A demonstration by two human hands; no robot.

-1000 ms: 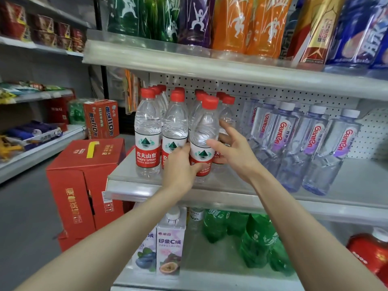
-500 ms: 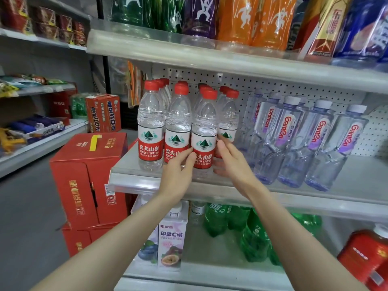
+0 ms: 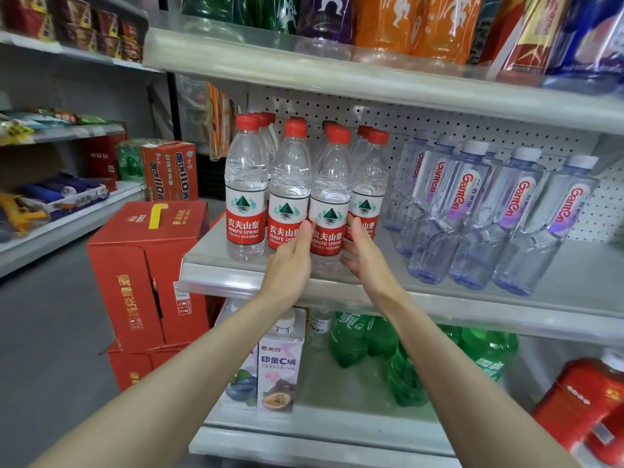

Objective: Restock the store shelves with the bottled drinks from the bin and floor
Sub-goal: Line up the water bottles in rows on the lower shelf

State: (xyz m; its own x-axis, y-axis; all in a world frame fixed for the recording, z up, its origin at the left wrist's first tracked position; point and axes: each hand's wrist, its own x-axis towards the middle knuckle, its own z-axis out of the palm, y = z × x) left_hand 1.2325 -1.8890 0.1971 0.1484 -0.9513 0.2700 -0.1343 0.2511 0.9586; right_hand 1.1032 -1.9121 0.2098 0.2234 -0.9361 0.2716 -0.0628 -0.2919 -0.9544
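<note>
A red-capped water bottle [image 3: 329, 197] is standing upright near the front edge of the middle shelf [image 3: 506, 309], third from the left in the front row. The left hand [image 3: 290, 265] is touching its left side at the label, fingers straight and pointing up, and the right hand [image 3: 368, 261] is pressing its right side with the palm turned inward. Both hands are flanking the bottle with flat fingers rather than curling round it, though the far side of the bottle is hidden, so the fingertips may be wrapping a little. Its neighbours [image 3: 245, 197], the same brand, are standing in touching rows running back to the pegboard. Just to their right on the same shelf, white-capped bottles [image 3: 472, 214] are leaning slightly in their own rows. The top shelf [image 3: 337, 72] is holding large soda bottles [image 3: 381, 21] in green, purple and orange. The bottom shelf [image 3: 337, 440] is holding juice cartons [image 3: 278, 366] at the left, green bottles [image 3: 347, 339] in the middle and a red bottle [image 3: 580, 400] at the right. Red boxes [image 3: 145, 265] are sitting stacked on the floor beside the shelving.
</note>
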